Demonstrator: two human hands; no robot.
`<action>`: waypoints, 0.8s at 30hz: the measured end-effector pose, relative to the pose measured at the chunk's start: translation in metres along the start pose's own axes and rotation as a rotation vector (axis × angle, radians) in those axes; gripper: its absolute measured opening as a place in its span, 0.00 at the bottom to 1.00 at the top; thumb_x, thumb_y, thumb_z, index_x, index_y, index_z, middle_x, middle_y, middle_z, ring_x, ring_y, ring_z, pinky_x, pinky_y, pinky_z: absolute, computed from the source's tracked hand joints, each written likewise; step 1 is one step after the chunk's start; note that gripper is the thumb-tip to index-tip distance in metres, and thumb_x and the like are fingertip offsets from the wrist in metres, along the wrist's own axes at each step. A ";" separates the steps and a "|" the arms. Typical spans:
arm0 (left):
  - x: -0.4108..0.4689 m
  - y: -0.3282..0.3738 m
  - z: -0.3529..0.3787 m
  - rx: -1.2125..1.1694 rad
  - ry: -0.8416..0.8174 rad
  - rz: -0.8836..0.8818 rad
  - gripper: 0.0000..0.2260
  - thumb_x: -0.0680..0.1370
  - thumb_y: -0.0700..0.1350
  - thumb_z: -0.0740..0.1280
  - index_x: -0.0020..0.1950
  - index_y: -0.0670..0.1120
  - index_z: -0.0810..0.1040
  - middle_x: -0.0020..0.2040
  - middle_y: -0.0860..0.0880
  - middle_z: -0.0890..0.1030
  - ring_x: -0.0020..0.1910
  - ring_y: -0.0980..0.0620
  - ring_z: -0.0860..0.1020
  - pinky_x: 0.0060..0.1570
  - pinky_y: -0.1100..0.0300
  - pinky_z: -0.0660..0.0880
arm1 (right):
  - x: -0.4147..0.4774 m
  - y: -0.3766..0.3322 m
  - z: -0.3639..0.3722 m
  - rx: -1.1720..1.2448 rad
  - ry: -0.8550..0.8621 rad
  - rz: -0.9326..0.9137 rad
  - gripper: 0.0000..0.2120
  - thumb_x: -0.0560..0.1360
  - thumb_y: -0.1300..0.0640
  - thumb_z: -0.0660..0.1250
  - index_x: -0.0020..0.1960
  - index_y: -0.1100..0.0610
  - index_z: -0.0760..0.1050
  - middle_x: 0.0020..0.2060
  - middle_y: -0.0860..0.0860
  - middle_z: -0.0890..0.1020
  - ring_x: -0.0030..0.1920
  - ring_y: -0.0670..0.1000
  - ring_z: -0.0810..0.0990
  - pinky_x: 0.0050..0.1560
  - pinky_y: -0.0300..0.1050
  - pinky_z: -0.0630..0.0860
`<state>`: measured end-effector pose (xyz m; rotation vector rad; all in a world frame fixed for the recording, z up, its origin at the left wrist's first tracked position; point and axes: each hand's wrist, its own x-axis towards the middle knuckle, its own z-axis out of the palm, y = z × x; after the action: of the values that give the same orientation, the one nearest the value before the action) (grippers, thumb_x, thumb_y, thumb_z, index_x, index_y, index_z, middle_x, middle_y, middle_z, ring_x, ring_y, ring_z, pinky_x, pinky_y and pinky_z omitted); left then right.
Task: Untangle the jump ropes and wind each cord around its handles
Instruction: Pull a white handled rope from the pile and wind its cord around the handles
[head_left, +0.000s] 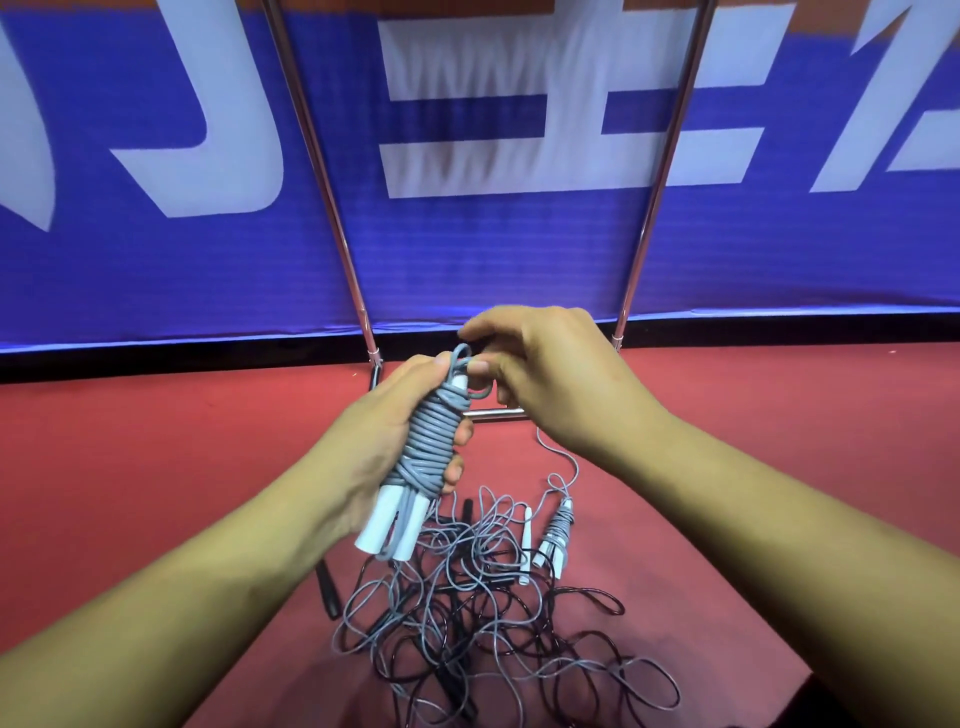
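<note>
Grey wound rope (434, 441): grey cord wrapped tight round two white handles, held up in the air above the tangled pile (483, 623).
Left hand (384, 441): fingers curled round the middle of the wound rope, gripping it.
Right hand (550, 374): pinches a loop of cord at the top of the wound rope.
Tangled pile: grey and black cords in a mess on the red floor (156, 467).
Small bundle (557, 530): lies at the right edge of the tangled pile.
Loose white handle (526, 545): just beside the small bundle.
Blue banner (156, 260): behind the tangled pile.
</note>
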<state>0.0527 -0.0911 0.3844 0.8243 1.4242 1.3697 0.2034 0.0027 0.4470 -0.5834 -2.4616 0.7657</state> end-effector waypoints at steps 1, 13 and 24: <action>0.000 0.002 0.001 0.009 0.013 -0.003 0.25 0.67 0.68 0.69 0.51 0.49 0.79 0.37 0.46 0.79 0.32 0.46 0.77 0.40 0.54 0.72 | 0.000 -0.001 -0.002 -0.021 -0.016 -0.012 0.09 0.76 0.61 0.68 0.55 0.55 0.81 0.32 0.44 0.80 0.30 0.36 0.75 0.38 0.29 0.69; -0.001 -0.001 -0.004 -0.029 -0.083 -0.032 0.22 0.66 0.66 0.74 0.49 0.51 0.79 0.37 0.46 0.77 0.30 0.47 0.76 0.35 0.58 0.72 | -0.002 0.002 0.003 -0.047 0.059 -0.006 0.10 0.72 0.62 0.71 0.53 0.55 0.82 0.37 0.48 0.86 0.40 0.40 0.79 0.43 0.30 0.70; -0.002 0.002 -0.008 0.044 -0.054 -0.048 0.14 0.78 0.59 0.65 0.48 0.50 0.81 0.37 0.45 0.81 0.30 0.48 0.79 0.31 0.59 0.75 | 0.000 0.008 0.015 0.378 0.044 0.154 0.11 0.73 0.56 0.73 0.42 0.61 0.75 0.32 0.57 0.83 0.28 0.47 0.76 0.33 0.45 0.74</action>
<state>0.0458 -0.0953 0.3855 0.8438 1.4276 1.2746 0.1974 0.0024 0.4315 -0.6387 -2.1694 1.2288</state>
